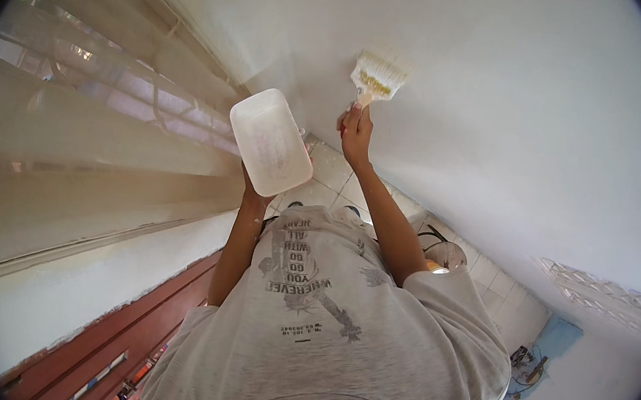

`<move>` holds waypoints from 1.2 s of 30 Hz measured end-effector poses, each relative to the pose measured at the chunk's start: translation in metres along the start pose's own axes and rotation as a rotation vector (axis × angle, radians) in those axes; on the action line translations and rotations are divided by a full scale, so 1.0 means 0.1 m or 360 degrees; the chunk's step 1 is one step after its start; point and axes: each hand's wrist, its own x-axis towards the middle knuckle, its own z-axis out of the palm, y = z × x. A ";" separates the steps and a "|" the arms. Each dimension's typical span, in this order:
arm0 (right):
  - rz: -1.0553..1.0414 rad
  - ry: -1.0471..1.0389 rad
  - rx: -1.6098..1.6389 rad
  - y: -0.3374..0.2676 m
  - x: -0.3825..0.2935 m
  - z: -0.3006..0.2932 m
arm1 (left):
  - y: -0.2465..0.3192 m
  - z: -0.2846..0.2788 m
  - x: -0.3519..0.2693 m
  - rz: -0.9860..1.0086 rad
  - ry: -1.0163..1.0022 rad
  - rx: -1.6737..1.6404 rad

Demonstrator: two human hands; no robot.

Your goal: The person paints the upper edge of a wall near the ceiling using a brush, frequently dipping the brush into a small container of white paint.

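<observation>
A wide paintbrush (376,79), its bristles and ferrule smeared with white paint, is gripped by the handle in my right hand (356,133). Its bristles point at the white wall (486,100) and look blurred; whether they touch it I cannot tell. On the left, my left hand (259,193) holds a whitish rectangular plastic tub (270,144) from beneath and the side, with most of the fingers hidden behind it. White residue coats the inside of the tub.
At left run window panels with bars (154,98), above a ledge and a red-brown slatted surface (166,301) with items on it. Below lies a tiled floor (324,168). A round container (446,254) stands near the wall's foot. Wires hang by a blue patch (533,366) at lower right.
</observation>
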 end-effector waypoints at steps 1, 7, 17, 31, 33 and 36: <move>0.0134 -0.0019 -0.0200 0.41 -0.06 -0.15 | 0.03 -0.03 0.06 -0.0032 -0.0019 0.0005; 0.1755 0.0269 0.0569 1.82 -0.56 -0.59 | 0.14 -0.05 0.29 -0.0202 -0.0053 0.0070; 0.0497 0.0024 0.0553 -1.38 0.17 -0.18 | 0.32 -0.23 0.30 -0.0424 -0.0021 -0.0036; 0.0574 0.0581 -0.0515 -1.88 -1.35 -0.55 | 0.02 -0.15 0.19 -0.0384 0.0412 -0.0091; 0.0671 0.0653 -0.0615 -1.93 -1.59 -0.54 | -0.06 -0.06 0.14 -0.0527 0.0166 -0.0180; 0.0577 0.0734 -0.0736 -2.22 -1.78 -0.50 | -0.17 -0.11 0.02 -0.0650 -0.0093 -0.0215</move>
